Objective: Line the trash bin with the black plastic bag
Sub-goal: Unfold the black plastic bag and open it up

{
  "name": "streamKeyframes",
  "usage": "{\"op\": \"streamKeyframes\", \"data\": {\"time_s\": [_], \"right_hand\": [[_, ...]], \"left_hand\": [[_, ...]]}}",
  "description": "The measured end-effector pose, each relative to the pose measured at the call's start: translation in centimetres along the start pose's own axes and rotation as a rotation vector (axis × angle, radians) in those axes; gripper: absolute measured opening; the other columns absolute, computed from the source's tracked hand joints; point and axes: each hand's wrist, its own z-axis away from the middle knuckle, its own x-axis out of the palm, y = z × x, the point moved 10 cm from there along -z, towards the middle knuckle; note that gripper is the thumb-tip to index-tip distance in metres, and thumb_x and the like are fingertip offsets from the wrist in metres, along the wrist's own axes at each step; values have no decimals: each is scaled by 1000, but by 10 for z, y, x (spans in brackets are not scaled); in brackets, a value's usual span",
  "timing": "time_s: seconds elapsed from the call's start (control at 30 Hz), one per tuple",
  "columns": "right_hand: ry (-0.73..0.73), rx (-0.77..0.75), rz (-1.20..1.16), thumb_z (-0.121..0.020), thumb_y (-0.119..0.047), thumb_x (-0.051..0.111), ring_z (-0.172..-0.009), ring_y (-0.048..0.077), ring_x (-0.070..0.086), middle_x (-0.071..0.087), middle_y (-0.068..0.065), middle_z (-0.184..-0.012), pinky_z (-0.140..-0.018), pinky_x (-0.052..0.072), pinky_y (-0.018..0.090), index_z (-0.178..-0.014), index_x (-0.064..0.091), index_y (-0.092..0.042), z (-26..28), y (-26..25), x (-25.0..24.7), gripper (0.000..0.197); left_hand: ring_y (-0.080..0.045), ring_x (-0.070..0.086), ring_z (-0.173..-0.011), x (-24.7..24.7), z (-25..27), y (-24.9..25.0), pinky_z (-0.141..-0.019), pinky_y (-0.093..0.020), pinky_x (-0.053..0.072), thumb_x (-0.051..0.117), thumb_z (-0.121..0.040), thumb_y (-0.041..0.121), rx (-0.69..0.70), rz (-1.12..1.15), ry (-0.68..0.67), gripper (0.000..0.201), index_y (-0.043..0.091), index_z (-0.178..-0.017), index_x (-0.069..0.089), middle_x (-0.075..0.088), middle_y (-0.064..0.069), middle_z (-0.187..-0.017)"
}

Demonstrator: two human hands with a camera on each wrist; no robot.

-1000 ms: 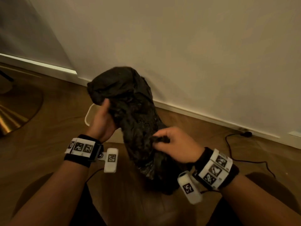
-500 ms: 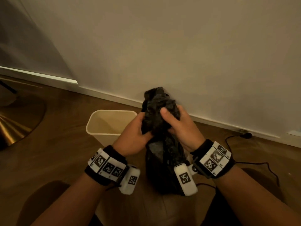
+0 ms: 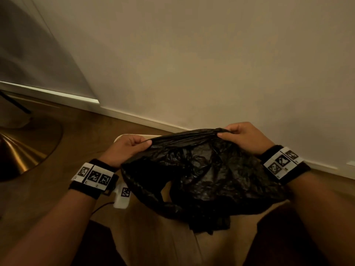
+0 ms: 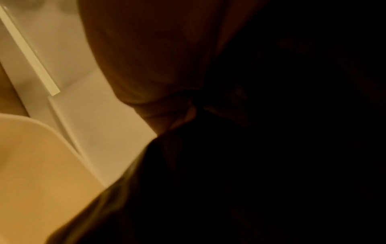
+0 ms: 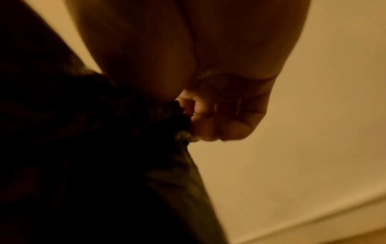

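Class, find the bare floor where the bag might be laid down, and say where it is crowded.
Bare wooden floor lies between the brass lamp base and the left hand. It is crowded where both hands, left and right hand, hold the black bag over the trash bin.

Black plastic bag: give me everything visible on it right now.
The black plastic bag is thin, glossy, crinkled film, held in the air in front of the person. The left hand and right hand each pinch its top edge, pulling that edge taut between them. The body sags below in loose folds, with a gap low on the left side. It hangs in front of the cream trash bin, hiding most of it; whether they touch cannot be told.
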Motion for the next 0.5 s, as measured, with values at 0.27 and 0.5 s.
{"op": "streamKeyframes", "data": {"time_s": [0.27,0.5], "right_hand": [[48,-21,-106,-102,-31,53,-67,9,66,74,5,-79,-63,50,23,-79,70,-10,2,-12,4,35],[167,-71,95,-89,-35,70,-67,16,63,70,21,-77,-65,47,29,-79,68,2,6,-13,-29,39]], "left_hand": [[-2,59,-105,8,8,21,-90,-24,50,79,-67,53,13,-154,-60,81,35,-136,41,56,19,-116],[-2,70,-84,-10,-2,18,-80,-26,55,67,-87,4,113,-186,18,19,21,-94,71,76,11,-88]]}}
